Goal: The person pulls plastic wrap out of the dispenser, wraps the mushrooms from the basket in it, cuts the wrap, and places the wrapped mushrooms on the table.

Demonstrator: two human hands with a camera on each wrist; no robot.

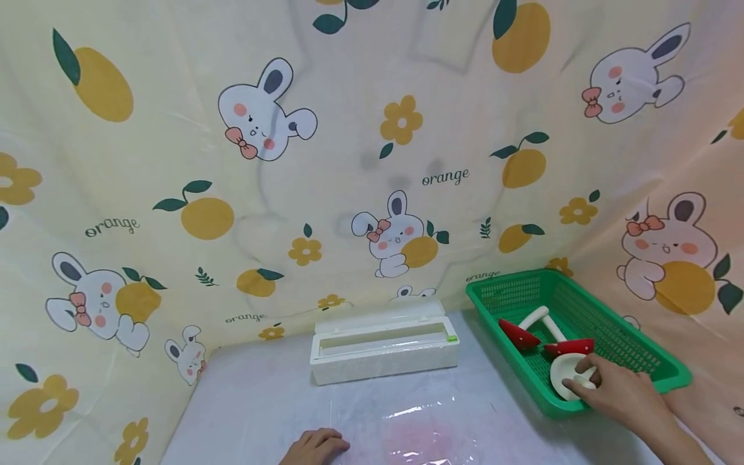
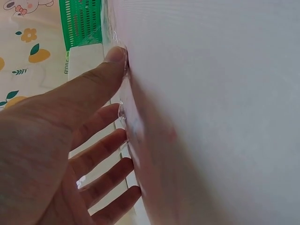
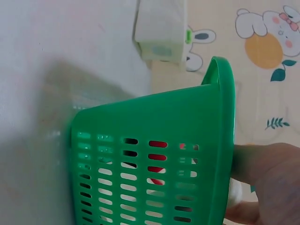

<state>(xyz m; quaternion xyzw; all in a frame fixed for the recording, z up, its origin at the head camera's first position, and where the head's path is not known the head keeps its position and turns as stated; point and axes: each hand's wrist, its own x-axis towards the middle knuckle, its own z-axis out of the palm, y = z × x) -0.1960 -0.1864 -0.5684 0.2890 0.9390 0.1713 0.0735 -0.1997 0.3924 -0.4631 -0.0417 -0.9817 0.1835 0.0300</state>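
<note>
In the head view my right hand point(image 1: 622, 387) reaches over the near end of the green basket point(image 1: 526, 371). Its thumb and fingers pinch the raised part of a white round lid-like piece point(image 1: 562, 371) inside the basket. Behind that piece lie two red pointed pieces with white handles, one red piece point(image 1: 519, 336) further left. In the right wrist view the basket wall hides most of the contents. My left hand point(image 1: 316, 447) rests on the table, its fingertips touching clear plastic film point(image 1: 430, 413); the left wrist view shows those fingers spread and fairly straight.
A long white cling film box point(image 1: 383, 365) stands at the back of the table point(image 1: 250, 400), its lid raised and a green slider at its right end. A patterned cloth point(image 1: 325, 213) hangs behind and along the sides. The basket stands against the right side.
</note>
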